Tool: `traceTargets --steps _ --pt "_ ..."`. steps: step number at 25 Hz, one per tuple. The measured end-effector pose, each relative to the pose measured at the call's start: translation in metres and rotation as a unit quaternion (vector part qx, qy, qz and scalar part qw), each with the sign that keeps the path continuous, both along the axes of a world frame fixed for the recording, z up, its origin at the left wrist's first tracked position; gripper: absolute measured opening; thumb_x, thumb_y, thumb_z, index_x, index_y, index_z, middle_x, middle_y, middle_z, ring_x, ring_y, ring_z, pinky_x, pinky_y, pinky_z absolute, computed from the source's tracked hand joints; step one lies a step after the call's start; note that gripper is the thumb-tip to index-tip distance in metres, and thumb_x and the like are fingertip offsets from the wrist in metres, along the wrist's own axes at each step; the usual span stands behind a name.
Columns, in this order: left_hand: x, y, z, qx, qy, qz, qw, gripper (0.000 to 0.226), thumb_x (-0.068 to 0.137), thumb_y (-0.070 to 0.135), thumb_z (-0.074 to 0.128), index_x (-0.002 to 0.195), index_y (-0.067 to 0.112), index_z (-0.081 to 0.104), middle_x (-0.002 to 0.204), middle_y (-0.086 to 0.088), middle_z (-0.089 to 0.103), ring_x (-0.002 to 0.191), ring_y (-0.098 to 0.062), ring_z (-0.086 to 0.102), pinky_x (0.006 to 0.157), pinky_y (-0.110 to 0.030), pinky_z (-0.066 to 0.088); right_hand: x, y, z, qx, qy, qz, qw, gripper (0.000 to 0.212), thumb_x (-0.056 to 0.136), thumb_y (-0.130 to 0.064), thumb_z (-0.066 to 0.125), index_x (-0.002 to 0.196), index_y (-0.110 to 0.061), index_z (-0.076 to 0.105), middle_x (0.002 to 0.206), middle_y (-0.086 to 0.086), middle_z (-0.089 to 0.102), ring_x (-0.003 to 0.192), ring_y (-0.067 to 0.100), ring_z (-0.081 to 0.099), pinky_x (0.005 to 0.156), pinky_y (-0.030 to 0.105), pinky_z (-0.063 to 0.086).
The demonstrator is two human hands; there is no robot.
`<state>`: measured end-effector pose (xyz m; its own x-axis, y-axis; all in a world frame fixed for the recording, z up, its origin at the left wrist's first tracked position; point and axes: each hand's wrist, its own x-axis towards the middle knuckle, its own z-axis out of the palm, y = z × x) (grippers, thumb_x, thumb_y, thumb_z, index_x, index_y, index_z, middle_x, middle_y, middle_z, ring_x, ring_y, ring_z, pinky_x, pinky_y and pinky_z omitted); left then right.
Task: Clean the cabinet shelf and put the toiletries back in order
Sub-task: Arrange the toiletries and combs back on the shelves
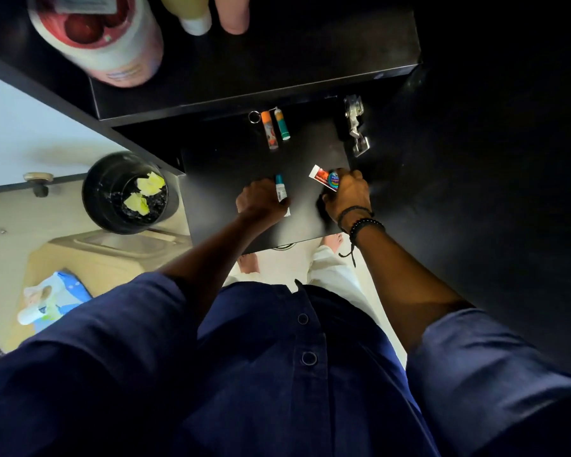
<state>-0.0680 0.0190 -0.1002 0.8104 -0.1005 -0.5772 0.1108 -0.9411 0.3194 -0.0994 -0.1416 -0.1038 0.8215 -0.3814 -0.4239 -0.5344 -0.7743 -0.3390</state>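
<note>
The black cabinet shelf (pixel 231 166) lies below me. My left hand (pixel 261 199) grips a small white tube with a teal cap (pixel 281 189) over the shelf's front part. My right hand (pixel 348 192) holds a red and white toothpaste tube (pixel 323 178) near the shelf's right side. At the back of the shelf lie an orange-capped stick (pixel 270 130) and a teal-capped stick (pixel 282 125) side by side, with a metal key ring (pixel 254 117) to their left.
An upper shelf (pixel 277 87) holds a large pink and white bottle (pixel 96 34), a yellowish bottle (pixel 192 14) and a pink one (pixel 233 14). A black bin (pixel 126 192) with crumpled yellow paper stands at left. A door hinge (pixel 355 125) is at right.
</note>
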Motion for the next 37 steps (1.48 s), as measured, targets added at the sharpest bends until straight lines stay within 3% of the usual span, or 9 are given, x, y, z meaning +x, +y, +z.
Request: traceTargets --steps 6,10,14,17,21,26,30,33,37 --pt "0.000 -0.023 -0.007 0.017 0.003 0.059 0.998 0.036 0.083 0.027 0.063 0.117 0.015 0.059 0.119 -0.011 0.063 0.112 -0.033 0.058 0.085 -0.036 0.048 0.006 -0.010 -0.006 -0.003 0.017 0.034 0.999 0.047 0.084 -0.007 0.061 0.129 -0.013 0.049 0.125 0.018 0.050 0.118 0.035 0.047 0.098 0.038 0.044" --pt "-0.001 -0.020 -0.019 -0.033 0.016 0.095 0.995 0.018 0.084 0.024 0.060 0.097 0.012 0.064 0.105 -0.014 0.067 0.102 -0.035 0.062 0.072 -0.033 0.047 0.013 -0.011 -0.006 -0.014 0.021 0.060 0.998 0.050 0.084 -0.007 0.060 0.131 -0.014 0.045 0.124 0.017 0.054 0.118 0.035 0.048 0.096 0.039 0.045" --pt "-0.003 -0.011 -0.023 -0.077 0.014 0.137 0.987 0.015 0.081 0.026 0.062 0.088 0.012 0.063 0.090 -0.012 0.071 0.086 -0.033 0.066 0.067 -0.033 0.050 0.013 -0.009 -0.007 -0.034 0.050 0.067 0.996 0.060 0.082 -0.006 0.063 0.134 -0.015 0.035 0.123 0.019 0.055 0.116 0.038 0.051 0.092 0.045 0.048" --pt "-0.005 -0.002 -0.020 -0.107 0.013 0.154 0.982 0.010 0.080 0.024 0.064 0.081 0.015 0.060 0.082 -0.010 0.071 0.075 -0.031 0.069 0.069 -0.039 0.057 0.009 -0.004 -0.006 -0.010 0.026 0.058 0.998 0.052 0.086 -0.008 0.060 0.133 -0.013 0.036 0.116 0.019 0.060 0.109 0.038 0.058 0.090 0.044 0.049" --pt "-0.004 0.012 -0.010 -0.132 0.001 0.145 0.981 0.006 0.080 0.020 0.065 0.081 0.017 0.060 0.086 -0.007 0.070 0.077 -0.026 0.068 0.072 -0.037 0.057 0.002 0.003 0.005 0.017 -0.014 0.054 0.998 0.034 0.087 -0.010 0.060 0.119 -0.009 0.051 0.109 0.017 0.063 0.103 0.035 0.060 0.086 0.034 0.048" --pt "0.000 0.031 0.006 -0.212 0.002 0.168 0.963 0.016 0.075 0.021 0.070 0.069 0.027 0.056 0.081 -0.004 0.071 0.074 -0.025 0.070 0.071 -0.045 0.059 0.011 0.021 0.024 0.120 -0.087 -0.029 0.988 0.008 0.082 -0.012 0.068 0.087 -0.013 0.063 0.071 0.000 0.060 0.075 0.020 0.059 0.068 0.024 0.049" --pt "0.008 0.046 0.045 -0.299 -0.025 0.194 0.934 0.025 0.080 0.008 0.071 0.073 0.027 0.057 0.078 -0.001 0.068 0.070 -0.021 0.071 0.065 -0.041 0.061 0.023 0.043 0.053 0.262 -0.123 -0.078 0.954 0.028 0.081 -0.005 0.070 0.067 -0.025 0.055 0.062 -0.007 0.053 0.063 0.012 0.055 0.066 0.026 0.051" --pt "0.006 0.060 0.074 -0.372 -0.044 0.191 0.907 0.014 0.082 0.005 0.070 0.086 0.015 0.062 0.089 -0.007 0.069 0.078 -0.022 0.071 0.064 -0.037 0.061 0.024 0.059 0.078 0.392 -0.146 -0.107 0.902 0.014 0.084 -0.004 0.067 0.083 -0.018 0.064 0.076 0.012 0.067 0.070 0.020 0.070 0.068 0.036 0.060" --pt "0.002 0.076 0.105 -0.448 -0.040 0.190 0.873 0.017 0.083 0.006 0.070 0.099 0.006 0.064 0.098 -0.014 0.071 0.078 -0.025 0.072 0.064 -0.038 0.060 0.022 0.082 0.118 0.475 -0.169 -0.110 0.856 0.013 0.090 -0.002 0.059 0.102 -0.001 0.063 0.074 0.001 0.071 0.063 0.004 0.068 0.063 0.025 0.060"
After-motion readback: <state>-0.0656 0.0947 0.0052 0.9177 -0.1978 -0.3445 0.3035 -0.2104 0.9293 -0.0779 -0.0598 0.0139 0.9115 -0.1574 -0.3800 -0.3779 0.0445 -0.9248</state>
